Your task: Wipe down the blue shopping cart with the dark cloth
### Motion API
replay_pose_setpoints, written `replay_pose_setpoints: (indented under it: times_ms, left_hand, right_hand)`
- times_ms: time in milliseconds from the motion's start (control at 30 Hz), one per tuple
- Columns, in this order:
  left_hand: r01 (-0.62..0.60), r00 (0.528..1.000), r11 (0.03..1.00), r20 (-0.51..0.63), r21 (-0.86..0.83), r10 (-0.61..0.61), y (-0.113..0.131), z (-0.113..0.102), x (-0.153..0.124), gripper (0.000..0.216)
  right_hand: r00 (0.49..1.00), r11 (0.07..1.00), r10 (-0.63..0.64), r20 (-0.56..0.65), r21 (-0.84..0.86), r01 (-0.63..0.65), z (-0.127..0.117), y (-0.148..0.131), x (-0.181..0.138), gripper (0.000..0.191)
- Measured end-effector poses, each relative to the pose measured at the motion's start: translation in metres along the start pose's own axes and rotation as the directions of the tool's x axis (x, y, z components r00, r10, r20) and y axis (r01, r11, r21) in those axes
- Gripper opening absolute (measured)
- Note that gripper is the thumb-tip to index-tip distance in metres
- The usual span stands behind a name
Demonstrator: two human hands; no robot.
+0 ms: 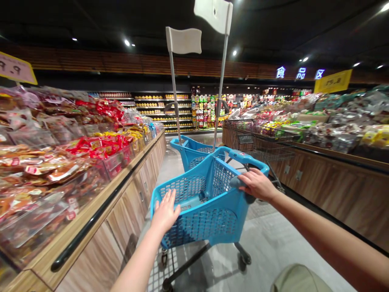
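Observation:
A small blue plastic shopping cart [212, 190] stands in the aisle right in front of me, with a white flag [214, 14] on a tall pole. My left hand [165, 211] lies flat with fingers spread on the cart's near left rim. My right hand [257, 184] is closed around the grey handle [240, 182] at the cart's right side. A second blue cart [190, 152] with its own white flag [184, 40] stands just ahead of the first.
A wooden display counter [100, 215] piled with packaged snacks runs along the left. Another counter [334, 182] of packaged goods runs along the right, with a metal wire cart [258, 140] beside it. Stocked shelves [182, 109] close the aisle's far end.

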State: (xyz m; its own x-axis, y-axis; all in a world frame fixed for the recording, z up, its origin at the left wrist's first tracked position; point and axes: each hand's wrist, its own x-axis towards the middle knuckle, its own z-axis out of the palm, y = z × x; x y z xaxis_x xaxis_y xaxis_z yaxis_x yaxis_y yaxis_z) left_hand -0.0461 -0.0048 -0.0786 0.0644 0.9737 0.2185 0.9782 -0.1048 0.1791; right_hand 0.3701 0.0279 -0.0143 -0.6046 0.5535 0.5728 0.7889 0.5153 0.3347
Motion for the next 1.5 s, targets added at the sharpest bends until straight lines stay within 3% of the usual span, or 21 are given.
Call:
replay_pose_setpoints:
  times_ms: [100, 200, 267, 367, 467, 567, 633, 900, 1333, 1400, 1500]
  left_hand:
    - [-0.007, 1.0, 1.0, 0.008, 0.005, 0.007, 0.002, 0.0, 0.002, 0.064]
    - [-0.021, 1.0, 0.999, -0.001, 0.024, 0.021, 0.003, 0.0, 0.003, 0.064]
    - [-0.022, 1.0, 0.999, 0.0, 0.035, 0.022, 0.003, 0.0, 0.004, 0.064]
    - [-0.019, 1.0, 0.999, 0.001, 0.04, 0.019, 0.005, -0.001, 0.005, 0.064]
    - [-0.014, 1.0, 0.999, -0.003, 0.037, 0.014, 0.006, -0.002, 0.004, 0.064]
    - [-0.009, 1.0, 0.999, 0.006, 0.045, 0.009, 0.007, -0.004, 0.002, 0.065]
    - [-0.004, 1.0, 0.999, 0.012, 0.052, 0.003, 0.007, -0.005, 0.001, 0.064]
    - [0.005, 1.0, 0.998, 0.0, 0.062, -0.005, 0.005, -0.002, -0.001, 0.064]
    - [0.015, 1.0, 0.999, -0.011, 0.049, -0.015, 0.017, -0.003, -0.009, 0.064]
    - [0.016, 1.0, 0.999, -0.012, 0.051, -0.016, 0.018, -0.004, -0.011, 0.064]
    - [0.021, 1.0, 0.999, -0.016, 0.051, -0.02, 0.021, -0.006, -0.013, 0.063]
  right_hand:
    - [0.983, 0.984, 0.174, -0.062, -0.029, -0.177, -0.016, 0.041, -0.007, 0.04]
    - [0.898, 0.92, 0.38, -0.223, -0.01, -0.392, -0.037, 0.078, -0.008, 0.044]
    - [0.858, 0.901, 0.416, -0.301, 0.007, -0.434, -0.048, 0.094, -0.008, 0.045]
    - [0.936, 0.952, 0.307, -0.173, 0.031, -0.306, -0.046, 0.097, -0.017, 0.041]
    - [0.967, 0.965, 0.251, -0.054, 0.098, -0.245, -0.026, 0.082, -0.029, 0.037]
    - [0.931, 0.936, 0.345, -0.119, 0.118, -0.332, -0.009, 0.065, -0.033, 0.035]
    - [0.92, 0.93, 0.367, -0.138, 0.096, -0.356, -0.007, 0.054, -0.028, 0.034]
    - [0.954, 0.958, 0.288, -0.08, 0.014, -0.288, -0.019, -0.007, -0.003, 0.035]
    - [0.959, 0.949, 0.279, -0.056, 0.168, -0.267, 0.027, -0.14, 0.022, 0.041]
    - [0.959, 0.946, 0.279, -0.057, 0.186, -0.264, 0.031, -0.153, 0.026, 0.042]
    - [0.974, 0.957, 0.226, -0.017, 0.188, -0.219, 0.029, -0.15, 0.035, 0.038]
